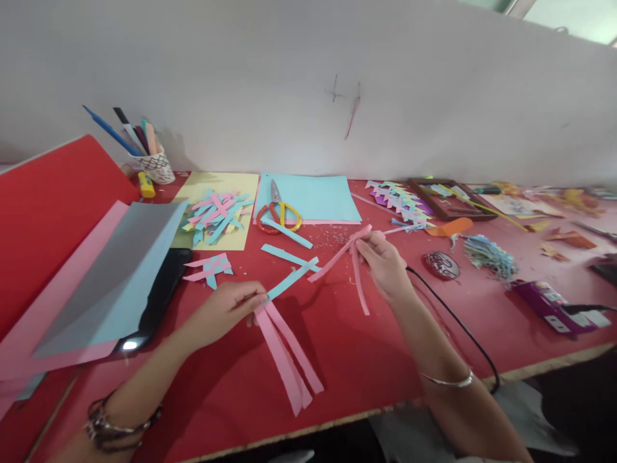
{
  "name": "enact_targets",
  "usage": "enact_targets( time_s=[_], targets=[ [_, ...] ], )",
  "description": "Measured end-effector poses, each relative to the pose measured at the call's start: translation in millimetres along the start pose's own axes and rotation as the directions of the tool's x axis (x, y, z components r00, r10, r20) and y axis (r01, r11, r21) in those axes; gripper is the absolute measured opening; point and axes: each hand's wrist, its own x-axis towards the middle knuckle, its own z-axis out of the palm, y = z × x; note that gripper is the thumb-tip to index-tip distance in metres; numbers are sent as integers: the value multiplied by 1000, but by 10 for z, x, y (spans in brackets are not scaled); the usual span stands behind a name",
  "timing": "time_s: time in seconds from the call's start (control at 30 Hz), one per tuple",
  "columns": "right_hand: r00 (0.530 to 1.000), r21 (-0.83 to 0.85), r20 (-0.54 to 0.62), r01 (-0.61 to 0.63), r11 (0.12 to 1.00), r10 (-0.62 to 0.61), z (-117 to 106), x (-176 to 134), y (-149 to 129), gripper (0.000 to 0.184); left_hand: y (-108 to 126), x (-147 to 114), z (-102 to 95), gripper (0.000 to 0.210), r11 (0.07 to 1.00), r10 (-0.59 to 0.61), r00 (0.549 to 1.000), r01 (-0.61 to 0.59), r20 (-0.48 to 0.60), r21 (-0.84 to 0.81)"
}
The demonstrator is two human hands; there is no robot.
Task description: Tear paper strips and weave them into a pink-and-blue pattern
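My left hand pinches a few pink paper strips that hang down over the red table, together with a light-blue strip pointing up to the right. Another blue strip lies crossing behind that one. In my right hand are more pink paper strips, fanned out to the left and downward; its fingertips are pressed together on them. Left of my left hand lies a small woven pink-and-blue paper fish. Scissors with red and yellow handles rest on blue paper.
A heap of folded strips sits on yellow paper. Coloured sheets cover a black phone at left, near a pen cup. Toward the right are a purple power strip, a black cable and a round red lid.
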Motion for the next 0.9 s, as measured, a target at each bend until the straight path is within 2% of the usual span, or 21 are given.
enact_targets(
  time_s=[0.27, 0.53, 0.67, 0.9],
  targets=[
    [996, -40, -72, -49, 998, 46, 52, -31, 24, 16, 29, -41, 28, 33, 974, 113, 993, -114, 16, 198],
    [996, -167, -68, 38, 985, -50, 75, -79, -73, 16, 26, -29, 53, 39, 926, 184, 983, -177, 10, 333],
    [998, -156, -55, 33, 987, -42, 83, -104, -95, 13, 30, -36, 65, 39, 915, 196, 981, -188, 14, 356],
    [992, -117, -98, 66, 991, -78, 88, -131, -98, 12, 32, -23, 81, 38, 910, 163, 986, -161, 27, 382]
  ],
)
